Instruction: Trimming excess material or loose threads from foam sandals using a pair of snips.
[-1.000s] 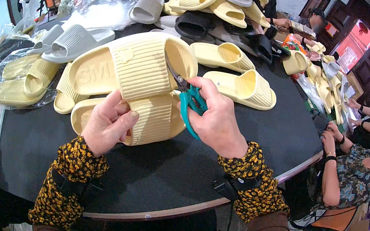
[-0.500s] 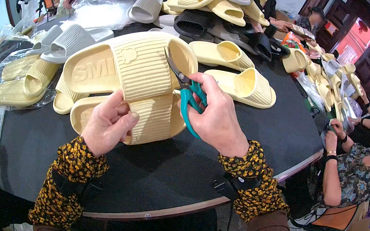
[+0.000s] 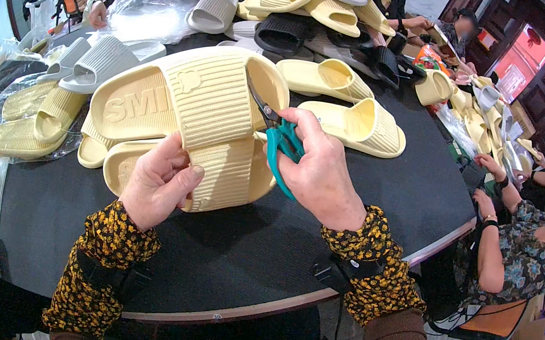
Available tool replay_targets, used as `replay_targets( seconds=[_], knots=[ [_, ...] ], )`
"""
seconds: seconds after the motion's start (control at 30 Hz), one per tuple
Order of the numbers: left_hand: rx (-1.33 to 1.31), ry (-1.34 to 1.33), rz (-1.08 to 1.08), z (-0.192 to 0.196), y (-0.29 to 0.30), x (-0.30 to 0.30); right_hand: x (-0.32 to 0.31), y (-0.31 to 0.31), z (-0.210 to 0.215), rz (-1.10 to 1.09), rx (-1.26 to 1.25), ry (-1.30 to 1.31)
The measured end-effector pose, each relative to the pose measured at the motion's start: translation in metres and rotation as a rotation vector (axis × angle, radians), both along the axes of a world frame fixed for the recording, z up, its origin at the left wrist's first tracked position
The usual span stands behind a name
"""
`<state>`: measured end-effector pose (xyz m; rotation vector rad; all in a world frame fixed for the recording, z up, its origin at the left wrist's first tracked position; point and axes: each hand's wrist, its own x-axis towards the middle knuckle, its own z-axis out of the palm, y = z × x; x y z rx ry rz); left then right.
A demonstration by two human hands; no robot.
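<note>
A pair of pale yellow slide slippers (image 3: 217, 92) is in front of me, one above the other, with ribbed straps facing up. My left hand (image 3: 162, 180) pinches the edge of the upper slipper's strap, where it meets the lower one (image 3: 221, 174). In my right hand (image 3: 323, 171) are small scissors with teal handles (image 3: 284, 144). Their dark blades (image 3: 261, 102) lie at the toe opening of the upper slipper's strap, the tip pointing up and away from me. Whether the blades touch the slipper is unclear.
Two loose yellow slippers (image 3: 359, 128) lie beyond my right hand on the dark table (image 3: 256, 268). Yellow, grey and black slippers (image 3: 284, 34) pile up at the far side. Bagged slippers (image 3: 35, 123) lie at left. Co-workers (image 3: 527, 241) sit around the table.
The scissors' handles have closed together somewhat, and their blades look narrower. The slippers and my left hand have barely moved. At left, a co-worker's hand has shifted by a bagged slipper.
</note>
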<state>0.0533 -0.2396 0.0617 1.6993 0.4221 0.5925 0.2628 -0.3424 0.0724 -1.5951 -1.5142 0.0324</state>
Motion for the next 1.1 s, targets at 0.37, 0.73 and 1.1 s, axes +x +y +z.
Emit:
replay_targets(
  seconds=[0.37,0.73,1.1],
  knots=[
    [-0.093,-0.069,0.037,-0.007,0.005,0.000,0.016,0.009,-0.012,-0.017,0.156,0.186],
    [-0.095,-0.063,-0.012,-0.002,0.005,-0.004,0.013,0.013,-0.009,0.155,0.161,0.603],
    [-0.141,-0.094,0.071,-0.008,0.007,-0.004,0.017,0.021,-0.026,0.155,0.112,0.593]
  ],
)
